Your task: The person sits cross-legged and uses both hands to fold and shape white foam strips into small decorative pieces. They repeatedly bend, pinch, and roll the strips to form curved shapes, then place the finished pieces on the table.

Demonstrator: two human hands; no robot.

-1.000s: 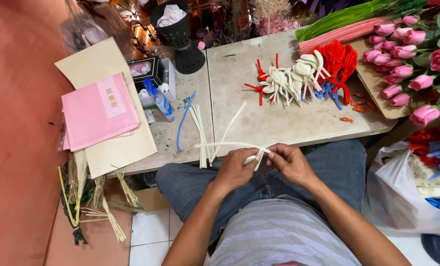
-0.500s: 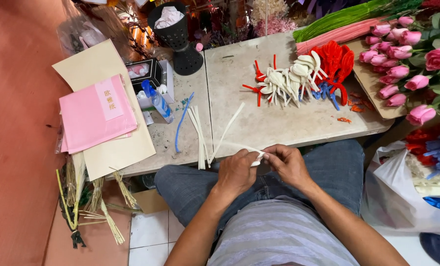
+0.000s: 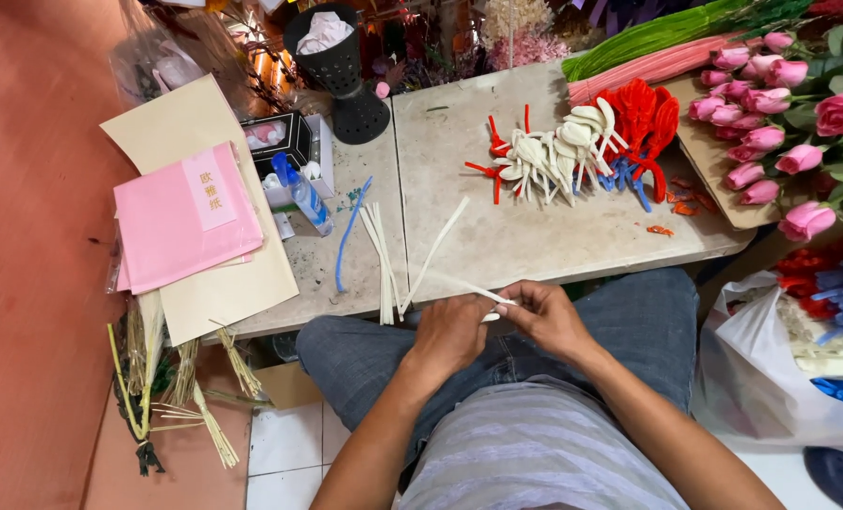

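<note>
Fingers of the left hand (image 3: 451,331) and right hand (image 3: 546,316) pinched narrow on one white pipe cleaner (image 3: 473,289), meeting at its near end over the lap, at the tabletop (image 3: 535,236) edge. Long axis runs up-left from the pinch; both hands equally near.
</note>
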